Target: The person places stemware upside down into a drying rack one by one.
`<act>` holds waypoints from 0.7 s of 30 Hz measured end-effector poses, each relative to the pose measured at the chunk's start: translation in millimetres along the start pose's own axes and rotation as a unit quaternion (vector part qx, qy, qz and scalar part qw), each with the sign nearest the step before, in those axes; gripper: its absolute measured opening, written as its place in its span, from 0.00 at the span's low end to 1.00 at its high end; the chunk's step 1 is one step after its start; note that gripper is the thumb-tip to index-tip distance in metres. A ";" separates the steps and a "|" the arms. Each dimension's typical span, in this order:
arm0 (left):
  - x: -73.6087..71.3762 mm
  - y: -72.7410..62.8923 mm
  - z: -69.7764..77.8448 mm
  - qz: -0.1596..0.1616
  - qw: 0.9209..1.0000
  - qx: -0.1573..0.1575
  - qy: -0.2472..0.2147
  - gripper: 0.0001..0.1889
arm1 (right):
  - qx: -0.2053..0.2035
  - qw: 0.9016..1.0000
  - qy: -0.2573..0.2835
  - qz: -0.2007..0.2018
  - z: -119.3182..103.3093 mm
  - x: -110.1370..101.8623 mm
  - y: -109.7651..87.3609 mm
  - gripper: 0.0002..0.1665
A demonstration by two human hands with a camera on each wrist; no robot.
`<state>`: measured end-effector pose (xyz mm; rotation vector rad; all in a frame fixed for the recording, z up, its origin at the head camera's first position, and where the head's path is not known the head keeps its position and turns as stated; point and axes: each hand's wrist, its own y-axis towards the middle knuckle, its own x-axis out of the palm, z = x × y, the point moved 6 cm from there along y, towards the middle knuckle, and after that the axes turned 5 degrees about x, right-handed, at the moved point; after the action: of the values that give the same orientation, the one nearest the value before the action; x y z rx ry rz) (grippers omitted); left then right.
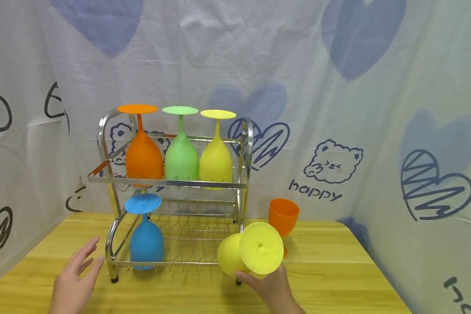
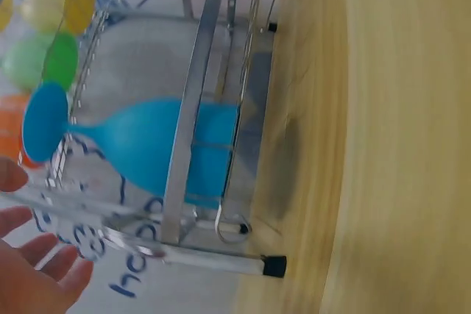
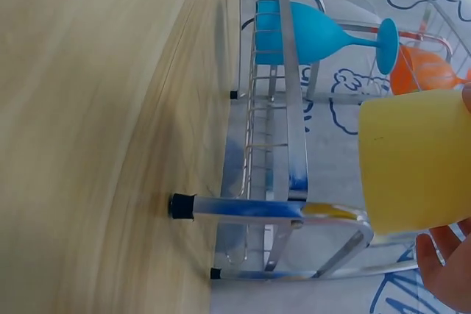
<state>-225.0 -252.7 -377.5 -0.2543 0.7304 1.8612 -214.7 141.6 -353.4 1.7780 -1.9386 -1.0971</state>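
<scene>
My right hand (image 1: 272,288) grips a yellow goblet (image 1: 231,255) at the front right corner of the two-tier metal rack (image 1: 168,182). Its round foot faces the head camera and its bowl points toward the rack. In the right wrist view the goblet's bowl (image 3: 416,159) is beside the rack's end, apart from the wires. My left hand (image 1: 76,279) is off the rack's left side, fingers apart, holding nothing. Closest to it is a blue goblet (image 1: 147,244), upside down on the lower tier. Orange (image 1: 143,157), green (image 1: 181,159) and yellow goblets stand inverted on the upper tier.
An orange goblet (image 1: 283,216) stands upright on the wooden table (image 1: 337,279), right of the rack and partly behind the held goblet. A white cloth (image 1: 318,109) with hearts and bear drawings hangs behind and along both sides.
</scene>
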 end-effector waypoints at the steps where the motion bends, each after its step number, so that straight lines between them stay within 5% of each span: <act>1: 0.3 4.4 -4.8 -0.023 0.999 -0.022 -0.012 0.29 | -0.009 1.000 -0.010 0.001 -0.6 2.2 0.8 0.43; 4: 3.6 16.3 -15.5 -0.088 0.992 -0.080 -0.040 0.34 | -0.035 0.999 -0.025 -0.002 -4.3 9.8 4.9 0.44; 9: 10.7 32.1 -23.6 -0.119 0.986 -0.084 -0.082 0.36 | -0.073 0.996 -0.033 -0.025 -8.6 26.4 13.3 0.47; 21: 17.9 46.4 -30.4 -0.105 0.991 -0.040 -0.078 0.28 | -0.021 0.995 -0.058 -0.075 -5.1 59.2 24.9 0.53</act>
<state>-278.9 -268.1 -393.5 -0.2251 0.5015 1.6904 -240.8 82.8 -348.9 1.9012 -1.8562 -1.3072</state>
